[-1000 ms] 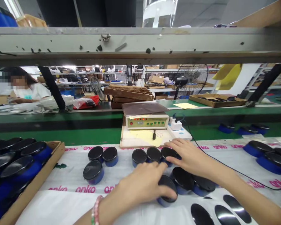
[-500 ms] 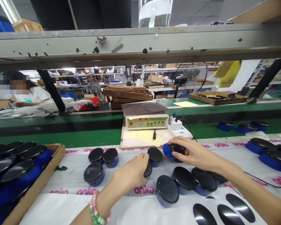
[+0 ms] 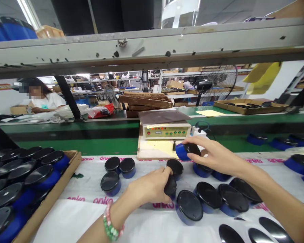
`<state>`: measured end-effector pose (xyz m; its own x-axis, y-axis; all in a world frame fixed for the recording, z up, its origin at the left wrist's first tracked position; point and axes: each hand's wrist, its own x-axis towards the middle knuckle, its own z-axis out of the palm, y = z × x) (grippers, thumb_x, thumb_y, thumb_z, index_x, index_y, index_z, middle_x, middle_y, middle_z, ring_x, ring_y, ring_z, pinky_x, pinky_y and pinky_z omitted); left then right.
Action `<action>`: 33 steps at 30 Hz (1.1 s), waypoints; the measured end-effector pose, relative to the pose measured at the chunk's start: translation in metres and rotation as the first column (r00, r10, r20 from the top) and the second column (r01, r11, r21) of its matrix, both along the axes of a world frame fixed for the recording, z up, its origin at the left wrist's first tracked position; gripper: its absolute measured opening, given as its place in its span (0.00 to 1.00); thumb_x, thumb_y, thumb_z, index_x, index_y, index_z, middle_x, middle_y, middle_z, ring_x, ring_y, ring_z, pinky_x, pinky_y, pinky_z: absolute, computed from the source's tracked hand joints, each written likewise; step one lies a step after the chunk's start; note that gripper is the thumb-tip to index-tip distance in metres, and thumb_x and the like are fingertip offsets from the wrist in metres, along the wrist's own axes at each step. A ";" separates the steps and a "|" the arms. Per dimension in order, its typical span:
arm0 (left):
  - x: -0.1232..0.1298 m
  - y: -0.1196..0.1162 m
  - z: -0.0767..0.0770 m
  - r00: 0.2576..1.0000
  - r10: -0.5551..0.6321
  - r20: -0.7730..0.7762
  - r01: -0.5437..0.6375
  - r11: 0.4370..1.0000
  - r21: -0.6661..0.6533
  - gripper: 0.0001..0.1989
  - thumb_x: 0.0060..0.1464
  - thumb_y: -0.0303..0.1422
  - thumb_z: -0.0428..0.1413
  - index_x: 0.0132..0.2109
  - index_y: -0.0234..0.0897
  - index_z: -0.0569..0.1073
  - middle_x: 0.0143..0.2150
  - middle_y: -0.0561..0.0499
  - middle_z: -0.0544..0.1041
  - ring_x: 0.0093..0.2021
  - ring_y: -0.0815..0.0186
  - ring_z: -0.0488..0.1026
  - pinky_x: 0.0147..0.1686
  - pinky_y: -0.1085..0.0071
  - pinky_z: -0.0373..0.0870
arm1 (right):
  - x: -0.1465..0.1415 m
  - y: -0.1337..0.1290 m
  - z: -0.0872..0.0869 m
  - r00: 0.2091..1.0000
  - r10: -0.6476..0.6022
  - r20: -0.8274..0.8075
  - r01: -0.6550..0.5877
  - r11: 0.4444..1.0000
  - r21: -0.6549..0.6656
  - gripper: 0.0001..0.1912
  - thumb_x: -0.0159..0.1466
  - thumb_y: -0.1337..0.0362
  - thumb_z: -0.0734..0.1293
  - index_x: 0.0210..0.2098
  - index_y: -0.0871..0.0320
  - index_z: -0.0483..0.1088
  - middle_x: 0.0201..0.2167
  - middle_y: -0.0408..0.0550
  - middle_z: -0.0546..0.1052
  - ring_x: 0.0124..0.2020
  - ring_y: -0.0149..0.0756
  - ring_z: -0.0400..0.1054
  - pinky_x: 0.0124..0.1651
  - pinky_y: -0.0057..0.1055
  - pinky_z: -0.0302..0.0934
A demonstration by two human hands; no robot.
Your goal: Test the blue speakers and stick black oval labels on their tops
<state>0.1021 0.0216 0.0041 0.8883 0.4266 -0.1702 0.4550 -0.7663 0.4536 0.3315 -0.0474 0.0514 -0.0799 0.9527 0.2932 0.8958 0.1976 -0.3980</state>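
Observation:
My right hand (image 3: 205, 150) grips a tilted blue round piece with a black top (image 3: 183, 152), raised over the work surface in front of the control box. Lower and to the left, my left hand (image 3: 154, 184) has its fingers round another black-topped piece (image 3: 170, 187), which stands on the white sheet. Right behind that one is a further black-topped piece (image 3: 175, 167). Three similar pieces (image 3: 110, 182) form a cluster left of my left hand. Several more (image 3: 189, 206) stand below my right hand and forearm.
A cardboard tray (image 3: 53, 189) full of black-topped blue pieces lies at the left. The control box (image 3: 167, 131) sits at the centre back, under a metal shelf beam (image 3: 147, 50). Flat black discs (image 3: 230, 234) lie at the lower right. A person (image 3: 47, 99) sits far left.
The piece in my right hand has been lifted off the surface and tilted, leaving other pieces visible below it. My left hand stays on its piece. The whole view has shifted slightly.

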 end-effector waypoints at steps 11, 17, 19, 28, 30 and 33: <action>0.010 0.014 -0.001 0.954 0.109 0.281 -0.074 0.988 -0.132 0.28 0.51 0.45 0.58 0.56 0.39 0.65 0.57 0.45 0.69 0.56 0.53 0.67 0.54 0.61 0.63 | 0.000 -0.012 -0.025 0.969 -0.008 0.248 0.095 0.936 -0.338 0.25 0.58 0.55 0.64 0.54 0.56 0.69 0.44 0.57 0.75 0.45 0.51 0.70 0.47 0.42 0.63; 0.049 0.018 -0.037 0.890 0.199 0.411 -0.142 0.976 -0.164 0.32 0.45 0.31 0.61 0.59 0.36 0.62 0.59 0.44 0.68 0.57 0.57 0.66 0.57 0.64 0.62 | 0.018 0.000 -0.032 0.968 0.017 0.251 0.063 0.950 -0.306 0.20 0.64 0.58 0.58 0.51 0.56 0.70 0.44 0.55 0.76 0.50 0.49 0.67 0.51 0.42 0.61; 0.053 0.021 -0.043 0.866 0.250 0.432 -0.191 0.966 -0.176 0.34 0.45 0.32 0.61 0.60 0.34 0.62 0.60 0.42 0.67 0.58 0.55 0.65 0.59 0.61 0.60 | 0.033 0.002 -0.034 0.961 -0.017 0.275 0.103 0.948 -0.301 0.22 0.62 0.61 0.59 0.53 0.59 0.69 0.47 0.58 0.74 0.50 0.53 0.66 0.52 0.48 0.59; 0.051 0.024 -0.049 0.858 0.257 0.445 -0.182 0.962 -0.204 0.36 0.47 0.33 0.61 0.62 0.31 0.59 0.63 0.40 0.63 0.62 0.57 0.61 0.63 0.63 0.55 | 0.052 -0.001 -0.041 0.984 0.015 0.176 0.035 0.961 -0.274 0.25 0.56 0.62 0.64 0.54 0.58 0.65 0.52 0.55 0.69 0.50 0.45 0.67 0.52 0.39 0.62; 0.051 0.023 -0.048 0.865 0.254 0.433 -0.182 0.962 -0.202 0.37 0.48 0.33 0.61 0.63 0.29 0.58 0.64 0.39 0.62 0.63 0.57 0.60 0.63 0.62 0.55 | 0.051 -0.001 -0.033 0.991 0.012 0.134 0.016 0.980 -0.201 0.23 0.58 0.61 0.63 0.53 0.57 0.64 0.53 0.54 0.68 0.53 0.44 0.64 0.56 0.39 0.58; 0.045 0.028 -0.035 0.876 0.242 0.417 -0.180 0.967 -0.182 0.39 0.48 0.37 0.62 0.64 0.28 0.57 0.64 0.38 0.60 0.63 0.55 0.60 0.62 0.61 0.56 | 0.042 -0.002 -0.020 0.997 0.006 0.074 0.002 0.994 -0.110 0.18 0.61 0.59 0.61 0.50 0.55 0.65 0.52 0.52 0.68 0.54 0.44 0.63 0.56 0.40 0.58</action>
